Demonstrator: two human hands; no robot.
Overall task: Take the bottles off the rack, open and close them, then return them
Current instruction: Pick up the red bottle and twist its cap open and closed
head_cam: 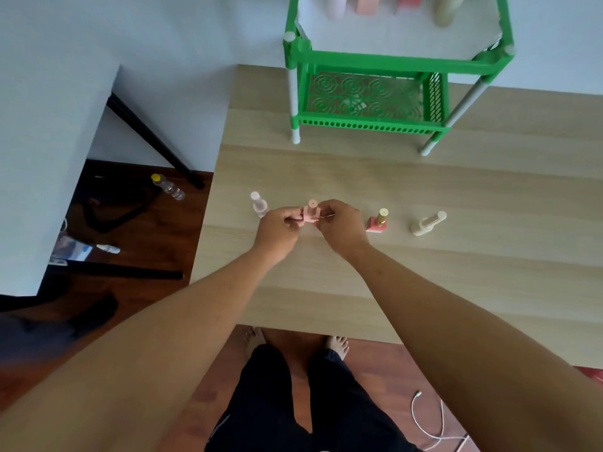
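The person is working over a light wooden table [424, 288] with four small bottles off the green rack [375, 89], which is standing at the far edge of the table. The pink bottle [310, 214] is sitting upright between the two hands. The left hand [277, 228] is pinching the bottle's lower body with curled fingers, and the right hand [337, 223] is closing curled fingers at its other side, near the cap; whether the cap is loose or seated cannot be told. A pale pink bottle [259, 203] is standing just left of the left hand, a red bottle with a gold cap [378, 221] is standing near the right hand, and a cream bottle [427, 223] is standing further right, leaning in the wide view. Blurred shapes, apparently more bottles, are showing on the rack's top shelf. Judgement: the open-and-close step is in hand on the pink bottle, with the return step not yet begun. The next move is calling for the left hand to be steadying the base while the right is turning the cap fully home, then lifting the bottle upright toward the rack without knocking its neighbours.
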